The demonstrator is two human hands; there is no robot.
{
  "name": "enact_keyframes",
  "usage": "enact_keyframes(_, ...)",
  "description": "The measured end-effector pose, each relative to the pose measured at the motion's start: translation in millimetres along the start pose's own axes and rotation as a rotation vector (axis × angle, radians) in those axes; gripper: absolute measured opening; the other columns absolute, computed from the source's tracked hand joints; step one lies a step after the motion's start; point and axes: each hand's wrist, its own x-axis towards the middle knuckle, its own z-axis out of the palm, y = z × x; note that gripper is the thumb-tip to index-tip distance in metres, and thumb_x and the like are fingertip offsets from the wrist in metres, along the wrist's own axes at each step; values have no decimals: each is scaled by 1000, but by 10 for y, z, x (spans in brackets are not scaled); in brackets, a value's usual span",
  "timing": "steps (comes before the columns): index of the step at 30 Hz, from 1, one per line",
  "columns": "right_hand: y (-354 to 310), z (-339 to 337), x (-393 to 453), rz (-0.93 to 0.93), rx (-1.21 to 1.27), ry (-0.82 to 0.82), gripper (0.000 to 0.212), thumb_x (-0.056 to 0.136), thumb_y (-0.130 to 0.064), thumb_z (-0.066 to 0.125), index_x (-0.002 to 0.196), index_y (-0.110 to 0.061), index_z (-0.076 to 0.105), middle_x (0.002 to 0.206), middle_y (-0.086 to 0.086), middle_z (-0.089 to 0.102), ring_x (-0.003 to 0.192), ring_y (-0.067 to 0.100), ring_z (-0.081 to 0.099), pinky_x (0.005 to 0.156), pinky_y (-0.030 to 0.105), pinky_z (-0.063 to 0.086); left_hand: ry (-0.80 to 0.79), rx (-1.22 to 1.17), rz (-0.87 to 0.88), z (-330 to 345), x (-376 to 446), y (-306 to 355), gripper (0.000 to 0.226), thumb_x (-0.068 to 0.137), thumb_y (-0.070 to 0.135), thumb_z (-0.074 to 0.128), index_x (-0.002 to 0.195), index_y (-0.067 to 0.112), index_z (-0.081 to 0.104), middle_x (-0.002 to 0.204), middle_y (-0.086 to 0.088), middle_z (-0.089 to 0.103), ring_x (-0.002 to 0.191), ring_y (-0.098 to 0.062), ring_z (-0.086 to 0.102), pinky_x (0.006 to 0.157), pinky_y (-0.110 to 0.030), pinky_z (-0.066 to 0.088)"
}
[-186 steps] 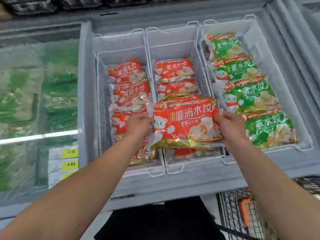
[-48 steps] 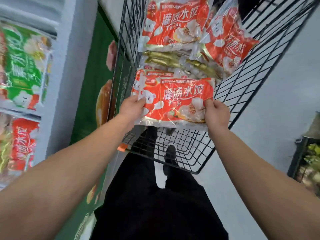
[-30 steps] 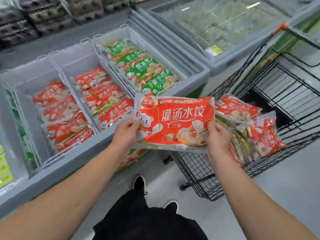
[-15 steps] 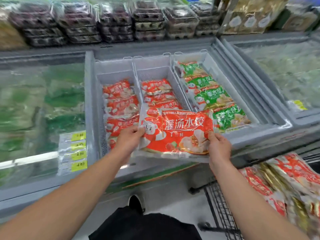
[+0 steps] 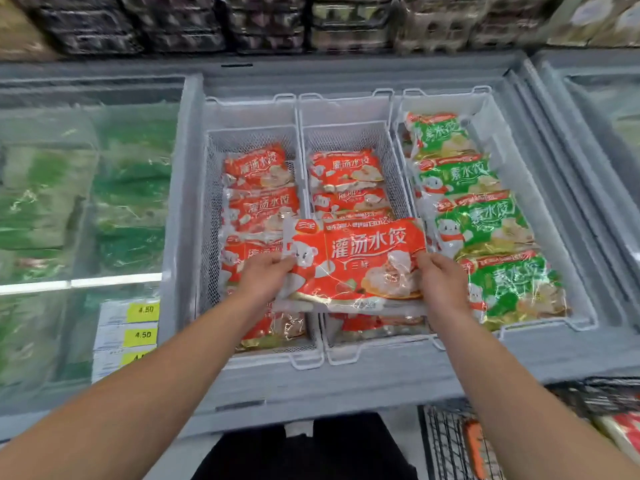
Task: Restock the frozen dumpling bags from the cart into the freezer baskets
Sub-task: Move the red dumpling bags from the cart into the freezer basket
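I hold a red dumpling bag [image 5: 356, 261] flat over the front of the middle freezer basket [image 5: 346, 109]. My left hand [image 5: 265, 278] grips its left edge and my right hand [image 5: 440, 282] grips its right edge. Red bags [image 5: 344, 168] lie in a row in the middle basket beneath it. The left basket [image 5: 249, 112] also carries several red bags [image 5: 258, 166]. The right basket [image 5: 446, 98] is filled with green dumpling bags [image 5: 460, 174]. The black wire cart [image 5: 446, 441] shows at the bottom right with a red bag [image 5: 623, 427] at its edge.
A glass lid [image 5: 86, 188] covers the freezer section on the left, with yellow price tags [image 5: 142, 310] at its corner. Another closed freezer [image 5: 609, 109] stands to the right. Stacked dark trays [image 5: 242, 22] line the shelf behind the freezer.
I have turned from the cart to the freezer and carried the red bag forward. It now hangs over the front of the middle basket, closer to the bags there.
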Motion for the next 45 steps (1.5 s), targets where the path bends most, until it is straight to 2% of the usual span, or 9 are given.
enact_keyframes(4, -164, 40, 642, -22, -66, -132, 35, 94, -29, 54, 77, 1, 62, 67, 8, 58, 63, 20, 51, 60, 31, 38, 40, -48, -99, 362, 384, 275, 18, 96, 20, 64, 79, 21, 70, 88, 0, 76, 94, -24, 72, 90, -37, 58)
enact_keyframes(10, -320, 332, 1764, -35, -177, -174, 36, 95, -24, 55, 60, -16, 54, 60, 3, 56, 61, 19, 50, 62, 31, 39, 172, -9, -155, 884, 1192, 683, 17, 96, 25, 64, 87, 12, 68, 83, 8, 62, 99, -22, 64, 96, -34, 50)
enact_keyframes(15, -454, 651, 2390, -91, -265, -217, 40, 96, -20, 52, 58, -7, 50, 61, 6, 51, 62, 19, 44, 60, 33, 31, 261, 10, -250, 1108, 1809, 908, 39, 95, 30, 66, 128, 11, 64, 127, -4, 63, 115, -23, 60, 96, -25, 46)
enact_keyframes(19, -451, 927, 2796, -80, -301, -246, 35, 95, -16, 49, 60, -11, 46, 60, 5, 48, 59, 18, 41, 59, 32, 30, 293, 32, -302, 1231, 2226, 1017, 22, 98, 30, 60, 118, 23, 63, 113, 4, 67, 88, -12, 62, 65, -15, 54)
enact_keyframes(22, -468, 1068, 2948, -50, -332, -281, 27, 92, -13, 48, 67, -13, 59, 69, 0, 62, 67, 20, 56, 63, 30, 43, 317, 78, -273, 1292, 2445, 1042, 36, 96, 34, 61, 129, 19, 63, 131, -1, 64, 114, -20, 62, 97, -28, 51)
enact_keyframes(25, -453, 1175, 3037, -13, -355, -358, 20, 90, -21, 53, 95, -16, 71, 95, 3, 72, 90, 25, 66, 84, 38, 54, 296, 183, -256, 1329, 2554, 1039, 36, 97, 31, 60, 129, 16, 63, 132, -3, 63, 120, -24, 59, 92, -22, 44)
enact_keyframes(32, -334, 1138, 2788, 6, -697, -501, 67, 85, -36, 67, 144, -15, 43, 147, 9, 42, 134, 29, 44, 110, 36, 38, -45, 422, -191, 1299, 2246, 914, 35, 92, 27, 64, 126, 24, 59, 116, 6, 60, 116, -18, 57, 84, -27, 44)
enact_keyframes(36, -444, 981, 2396, -35, -615, -503, 64, 80, -34, 64, 139, -15, 50, 140, 8, 51, 124, 28, 54, 103, 37, 47, -78, 513, -119, 1147, 1777, 885, 59, 96, 34, 62, 148, 15, 43, 151, -6, 47, 135, -26, 47, 106, -32, 38)
enact_keyframes(45, -335, 376, 794, -285, -571, -358, 49, 90, -27, 62, 136, -11, 54, 134, 13, 58, 120, 29, 57, 102, 38, 46, -93, 423, 154, 613, 471, 521, 49, 95, 29, 62, 141, 13, 54, 137, -4, 60, 124, -19, 57, 105, -30, 40)
